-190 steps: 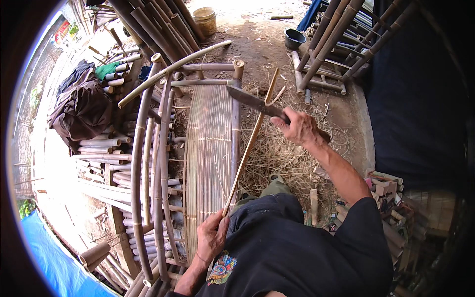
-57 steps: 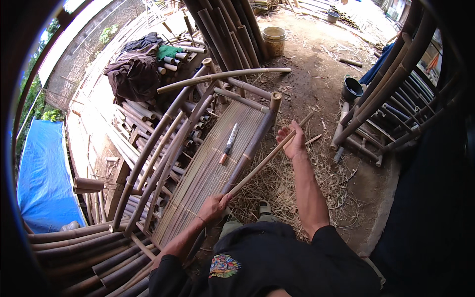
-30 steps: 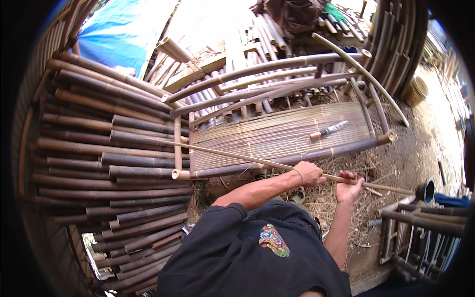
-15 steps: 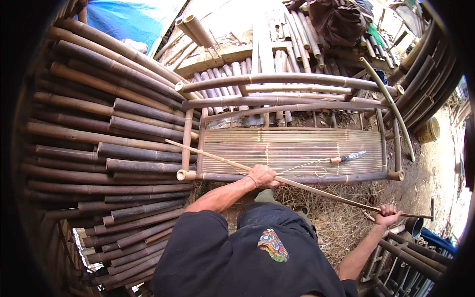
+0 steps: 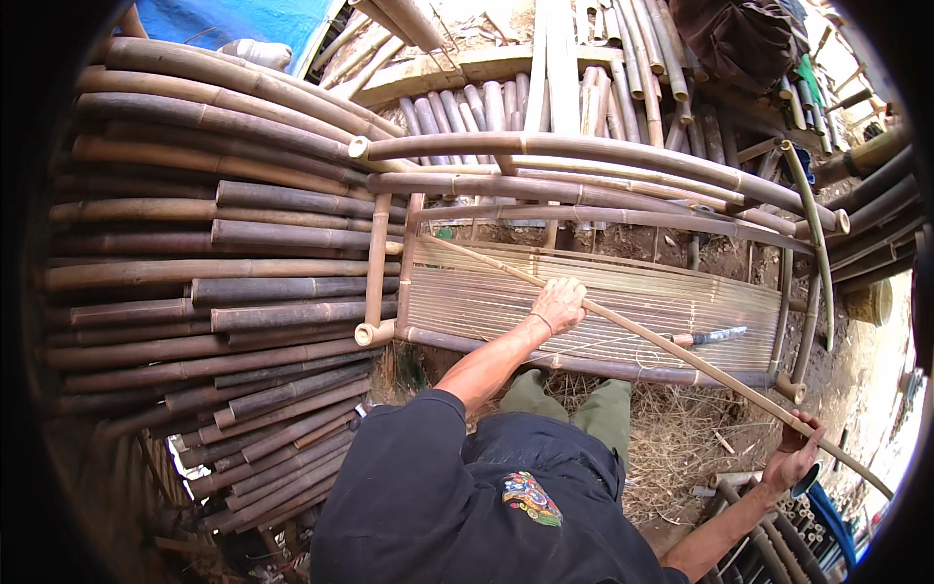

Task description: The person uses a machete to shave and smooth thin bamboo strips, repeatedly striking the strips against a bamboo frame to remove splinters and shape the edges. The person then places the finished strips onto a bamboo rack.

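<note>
A long, thin bamboo strip (image 5: 725, 383) slants across a bamboo bench, over its slatted seat (image 5: 457, 304). My left hand (image 5: 559, 305) is closed around the strip above the seat. Farther along toward the lower right, beyond the bench's corner, my right hand (image 5: 793, 456) grips it with thumb and fingers. The strip's far-left end reaches the seat's back left corner, and its other end sticks out past my right hand. A knife (image 5: 718, 336) with a wooden handle lies on the slats, just beside the strip. A thin pale strand (image 5: 593, 346) runs over the front of the seat.
Stacked dark bamboo poles (image 5: 263, 287) fill the left side, close to the bench. The bench's back rails (image 5: 584, 148) curve along the far side. A curved bamboo piece (image 5: 815, 243) leans at its right end. Straw shavings (image 5: 671, 448) cover the ground near my legs.
Both hands have shifted right with the strip, my left hand also moving farther over the seat. My right hand is slightly lower. The view has shifted, and the bench appears more tilted.
</note>
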A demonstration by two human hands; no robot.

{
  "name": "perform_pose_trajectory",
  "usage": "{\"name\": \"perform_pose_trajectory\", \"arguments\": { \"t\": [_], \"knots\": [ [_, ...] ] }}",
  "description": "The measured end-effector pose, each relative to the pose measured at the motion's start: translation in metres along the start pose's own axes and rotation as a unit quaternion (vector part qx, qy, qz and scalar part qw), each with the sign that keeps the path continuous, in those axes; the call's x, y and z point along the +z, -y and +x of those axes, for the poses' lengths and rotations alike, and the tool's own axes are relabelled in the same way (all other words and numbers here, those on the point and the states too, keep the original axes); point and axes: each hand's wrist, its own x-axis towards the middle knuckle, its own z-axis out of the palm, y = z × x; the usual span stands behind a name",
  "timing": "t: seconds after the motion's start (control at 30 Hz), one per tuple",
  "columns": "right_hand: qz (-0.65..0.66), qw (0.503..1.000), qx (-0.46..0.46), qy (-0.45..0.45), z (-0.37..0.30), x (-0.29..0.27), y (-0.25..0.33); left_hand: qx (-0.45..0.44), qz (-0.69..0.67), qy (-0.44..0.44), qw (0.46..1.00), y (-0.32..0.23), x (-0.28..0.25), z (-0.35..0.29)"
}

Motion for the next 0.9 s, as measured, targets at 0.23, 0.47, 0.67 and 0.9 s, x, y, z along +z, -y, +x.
{"name": "perform_pose_trajectory", "arguments": {
  "t": [0.23, 0.47, 0.67, 0.9],
  "knots": [
    [0.035, 0.993, 0.012, 0.110, 0.069, 0.053, -0.023, -0.026, -0.012, -0.033, 0.999, 0.030, 0.008, 0.034],
    [0.032, 0.993, 0.018, 0.109, 0.095, 0.061, -0.031, -0.082, -0.004, 0.026, 0.996, 0.036, 0.005, 0.053],
    [-0.007, 0.996, 0.078, 0.034, 0.088, 0.080, -0.048, -0.077, 0.040, 0.040, 0.995, 0.059, -0.011, 0.039],
    [-0.048, 0.975, 0.048, -0.213, 0.154, 0.087, -0.143, 0.050, -0.106, 0.102, 0.988, 0.031, 0.001, 0.102]
  ]
}}
